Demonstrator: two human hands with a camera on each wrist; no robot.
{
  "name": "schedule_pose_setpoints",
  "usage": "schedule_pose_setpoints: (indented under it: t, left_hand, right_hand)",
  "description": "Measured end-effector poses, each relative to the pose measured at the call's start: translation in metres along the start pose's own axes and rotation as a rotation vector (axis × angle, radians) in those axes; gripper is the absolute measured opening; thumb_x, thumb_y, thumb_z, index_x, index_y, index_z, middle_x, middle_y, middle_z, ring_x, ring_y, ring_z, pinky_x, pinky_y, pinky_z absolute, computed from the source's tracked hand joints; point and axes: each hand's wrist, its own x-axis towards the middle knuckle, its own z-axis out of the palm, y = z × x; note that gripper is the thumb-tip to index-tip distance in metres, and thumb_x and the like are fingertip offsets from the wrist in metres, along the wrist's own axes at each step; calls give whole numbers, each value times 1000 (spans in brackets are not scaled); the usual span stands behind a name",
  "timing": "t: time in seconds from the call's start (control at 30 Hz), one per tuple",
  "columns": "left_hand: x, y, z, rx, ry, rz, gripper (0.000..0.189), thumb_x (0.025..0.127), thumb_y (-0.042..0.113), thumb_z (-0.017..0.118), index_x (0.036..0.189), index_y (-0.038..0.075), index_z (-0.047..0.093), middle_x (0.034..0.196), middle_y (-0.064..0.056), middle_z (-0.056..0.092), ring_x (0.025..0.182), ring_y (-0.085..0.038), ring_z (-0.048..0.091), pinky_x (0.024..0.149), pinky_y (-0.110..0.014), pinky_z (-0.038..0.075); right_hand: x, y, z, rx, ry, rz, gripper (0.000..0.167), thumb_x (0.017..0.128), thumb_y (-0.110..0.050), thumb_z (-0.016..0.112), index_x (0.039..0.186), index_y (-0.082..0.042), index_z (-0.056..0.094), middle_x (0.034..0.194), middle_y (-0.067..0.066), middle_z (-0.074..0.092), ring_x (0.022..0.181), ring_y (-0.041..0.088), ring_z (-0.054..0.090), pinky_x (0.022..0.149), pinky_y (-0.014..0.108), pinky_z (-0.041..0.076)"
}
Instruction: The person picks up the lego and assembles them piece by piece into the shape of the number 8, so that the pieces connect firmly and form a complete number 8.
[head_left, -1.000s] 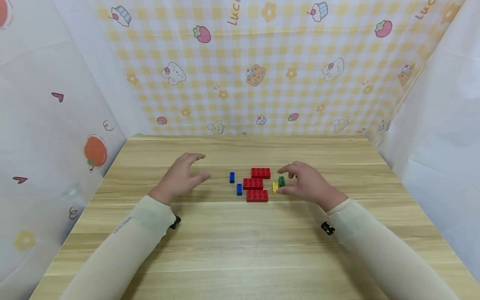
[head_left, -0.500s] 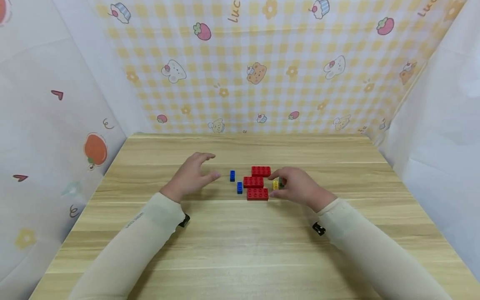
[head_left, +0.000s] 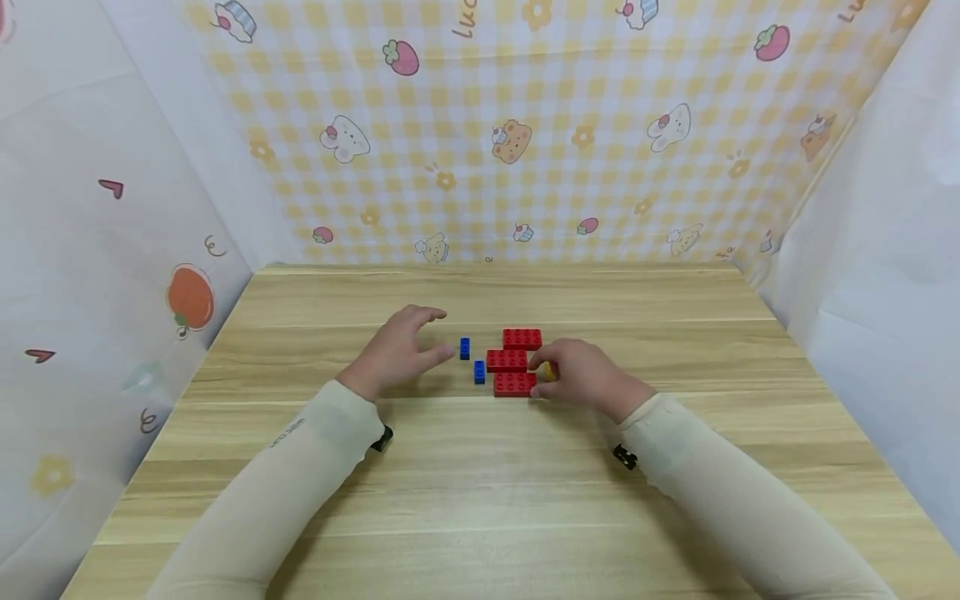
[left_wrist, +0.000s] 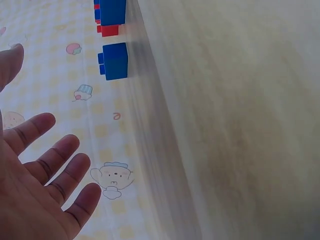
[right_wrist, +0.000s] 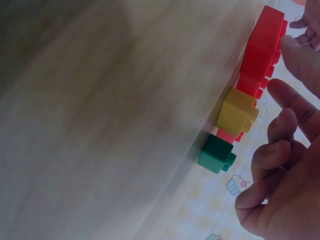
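Three red building bricks lie in a staggered column: a back one point(head_left: 522, 338), a middle one point(head_left: 506, 361) and a front one point(head_left: 514, 384). My right hand point(head_left: 585, 375) hovers at their right ends, thumb tip right at the front brick, index fingertip by the middle one, other fingers loosely curled. Beneath it a yellow brick point(right_wrist: 235, 110) shows mostly hidden in the head view; a green brick point(right_wrist: 216, 153) appears only in the right wrist view. Left of the reds lie two small blue bricks, a rear one point(head_left: 465, 348) and a nearer one point(head_left: 479, 372). My left hand point(head_left: 397, 354) is beside them, thumb and fingers spread, holding nothing.
The bricks rest on a wood-grain table point(head_left: 480, 492). Behind its far edge hangs a yellow checked cloth point(head_left: 420, 108) with cartoon prints. White cloths hang at the left point(head_left: 67, 275) and right point(head_left: 892, 250).
My left hand has moved right, closer to the blue bricks. My right hand has moved left over the yellow and green bricks to the red ones. The bricks have kept their arrangement.
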Motion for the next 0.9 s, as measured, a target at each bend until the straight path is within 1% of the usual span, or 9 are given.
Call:
schedule_pose_setpoints:
  t: [0.2, 0.33, 0.53, 0.67, 0.9]
  left_hand:
    - [4, 0, 2, 16, -11, -7, 69, 100, 43, 72, 156, 9, 49, 159, -15, 46, 145, -38, 46, 118, -59, 39]
    - [6, -1, 4, 18, -24, -9, 68, 101, 43, 71, 156, 10, 49, 158, -14, 47, 144, -37, 47, 118, -58, 40]
    - [7, 3, 6, 19, -51, -41, 67, 102, 44, 69, 156, 11, 49, 159, -13, 46, 146, -37, 45, 119, -59, 38]
    - [9, 5, 7, 33, -50, -34, 65, 102, 42, 69, 154, 10, 51, 158, -14, 47, 145, -37, 46, 118, -58, 39]
    - [15, 1, 11, 41, -58, -26, 63, 102, 43, 69, 152, 10, 53, 154, -12, 50, 144, -35, 47, 118, -56, 40]
  right_hand:
    - [3, 1, 3, -18, -16, 32, 33, 88, -29, 88, 117, -16, 78, 96, -3, 68, 82, 17, 58, 77, 35, 51]
    - [5, 1, 4, -25, -23, 37, 30, 89, -28, 88, 114, -16, 78, 91, -3, 67, 81, 17, 58, 75, 34, 50]
    - [6, -3, 3, -53, -41, 42, 26, 90, -27, 87, 111, -16, 78, 89, -4, 67, 80, 16, 58, 73, 34, 50]
    - [6, -6, 2, -62, -49, 61, 23, 89, -27, 87, 108, -17, 76, 86, -3, 66, 79, 17, 57, 73, 34, 50]
    - [8, -8, 1, -47, -67, 78, 21, 90, -26, 87, 103, -18, 73, 82, -2, 63, 75, 17, 55, 70, 33, 47]
